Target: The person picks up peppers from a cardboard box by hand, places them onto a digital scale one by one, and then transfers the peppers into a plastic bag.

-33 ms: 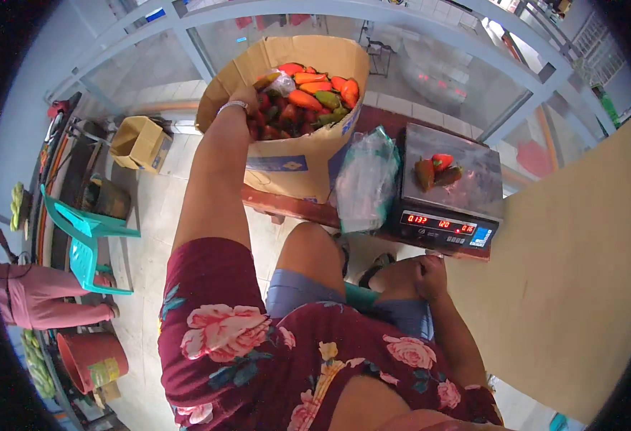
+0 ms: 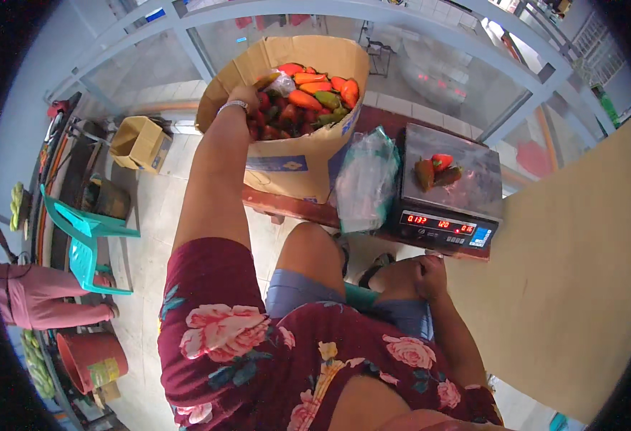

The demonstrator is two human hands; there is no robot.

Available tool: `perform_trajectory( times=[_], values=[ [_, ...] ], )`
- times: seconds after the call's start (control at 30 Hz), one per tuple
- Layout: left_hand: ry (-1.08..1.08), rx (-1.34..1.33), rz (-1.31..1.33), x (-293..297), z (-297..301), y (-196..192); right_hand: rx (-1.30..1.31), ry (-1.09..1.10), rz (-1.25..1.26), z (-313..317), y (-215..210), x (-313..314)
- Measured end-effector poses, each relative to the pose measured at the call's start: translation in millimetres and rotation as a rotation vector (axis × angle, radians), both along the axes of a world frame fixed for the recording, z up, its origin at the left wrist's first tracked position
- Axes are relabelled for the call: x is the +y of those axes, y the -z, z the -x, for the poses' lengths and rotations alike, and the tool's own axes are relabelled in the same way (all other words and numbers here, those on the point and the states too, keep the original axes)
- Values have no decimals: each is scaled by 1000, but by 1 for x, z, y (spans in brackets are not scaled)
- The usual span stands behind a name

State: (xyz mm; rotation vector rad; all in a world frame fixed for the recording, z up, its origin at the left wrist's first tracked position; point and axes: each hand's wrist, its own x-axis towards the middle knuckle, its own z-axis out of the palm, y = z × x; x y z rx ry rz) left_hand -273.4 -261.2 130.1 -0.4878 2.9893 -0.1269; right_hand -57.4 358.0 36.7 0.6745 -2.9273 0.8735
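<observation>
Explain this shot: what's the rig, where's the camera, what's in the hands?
There is no robot here. A person wears a wide fisheye camera on the head, looking down, so straight edges curve and the forearms enter from below. The left hand reaches into a cardboard box of red, orange and green peppers; whether it has a grip on one is hidden. The right hand rests closed near the knee, below a digital scale that carries three peppers. A clear plastic bag sits between the box and the scale.

Open cardboard box (image 2: 294, 165) heaped with red, orange, green peppers (image 2: 308, 93).
</observation>
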Motion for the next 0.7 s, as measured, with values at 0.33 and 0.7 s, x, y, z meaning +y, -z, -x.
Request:
perform_trajectory(
  times=[0.33, 0.7],
  values=[
    [-119, 527, -1397, 15, -14, -37, -37, -10, -105, 0, 3, 5],
    [-299, 689, -1736, 39, -21, -52, 6, 21, -101, -5, 7, 9]
  ],
)
